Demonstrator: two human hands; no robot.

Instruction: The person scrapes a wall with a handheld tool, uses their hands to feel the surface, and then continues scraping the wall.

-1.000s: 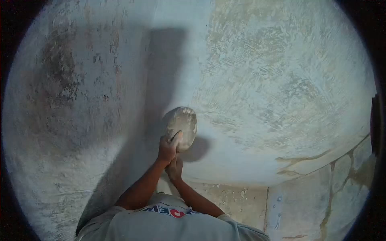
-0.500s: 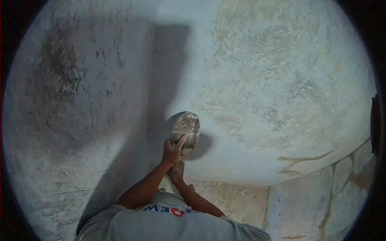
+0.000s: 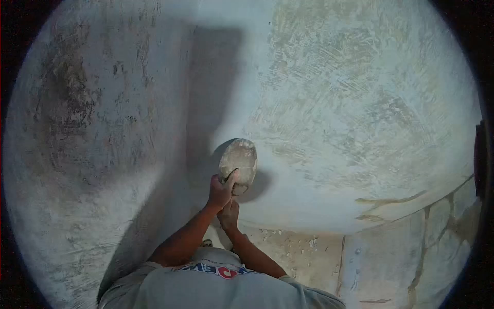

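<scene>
- The pale plastered wall (image 3: pixel 339 118) spreads above and to both sides of the shallow oval pan; whether the pan touches it or stands off cannot be told.
- The grey shirt (image 3: pixel 221 288) lies below the pan, its lettering partly lost in folds.
- A dark object (image 3: pixel 481 159), far right of the pan, is cut off by the lens edge and too dim to name.
- The smeared, shallow oval pan (image 3: pixel 241 154) extends upward from the left fingers, long axis near upright, top leaning slightly right.
- The left hand (image 3: pixel 220 192), the nearer, grips the pan's lower left edge, fingers closed round it; those behind are hidden.
- The right hand (image 3: pixel 228 216) sits just below the pan, close under the left; its fingertips are hidden, so their spread and any hold cannot be told.
- The left thumb (image 3: pixel 233 177) presses on the pan's near face.
</scene>
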